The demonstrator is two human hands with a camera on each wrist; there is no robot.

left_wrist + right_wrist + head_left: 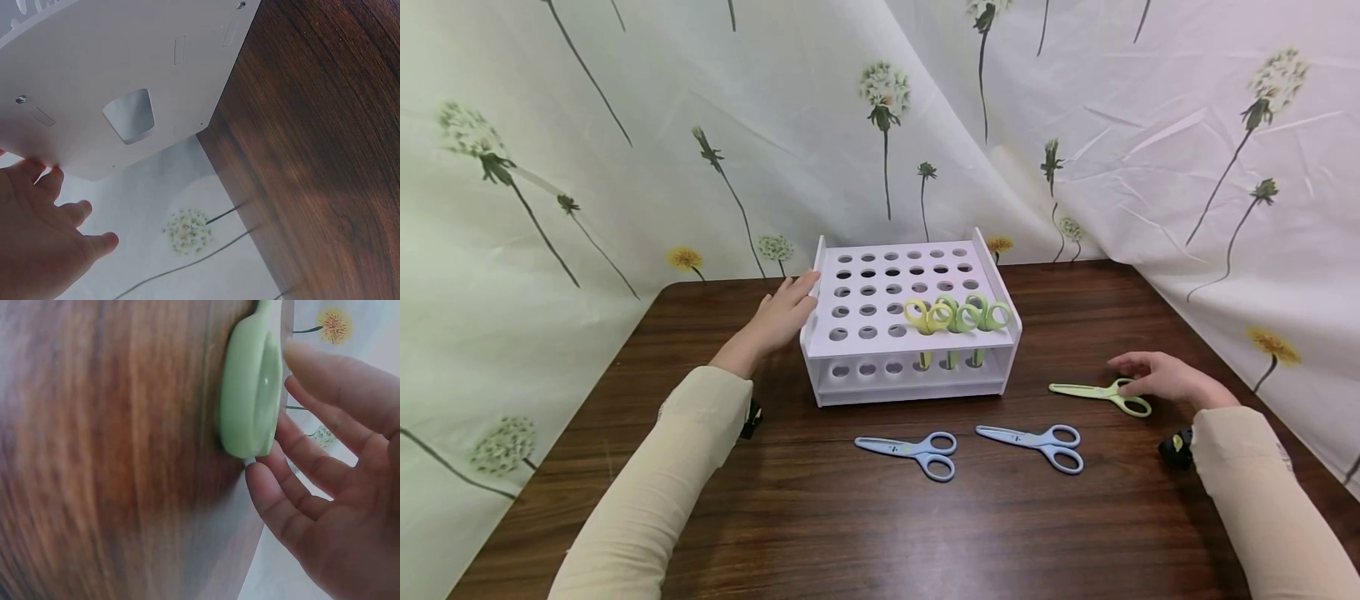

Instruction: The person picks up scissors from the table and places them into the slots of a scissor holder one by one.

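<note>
A white rack [910, 392] with rows of round holes stands at the back of the table. My left hand [786, 312] touches the rack's left side with its fingertips, the fingers loosely extended; the left wrist view shows that side panel [187, 81] beside the hand [37, 231]. Over the handles of light green scissors [1086, 391], lying flat on the right, hovers my right hand [1172, 379]. In the right wrist view its spread fingers surround one green handle [240, 394] without a visible grip. Yellow scissors [925, 360] and two green pairs stand handles-up in the rack's front row.
Two light blue scissors, one pair [910, 448] in front of the rack and another [1037, 440] to its right, lie on the dark wooden table [850, 533]. Behind the table hangs a white cloth [805, 125] printed with dandelions.
</note>
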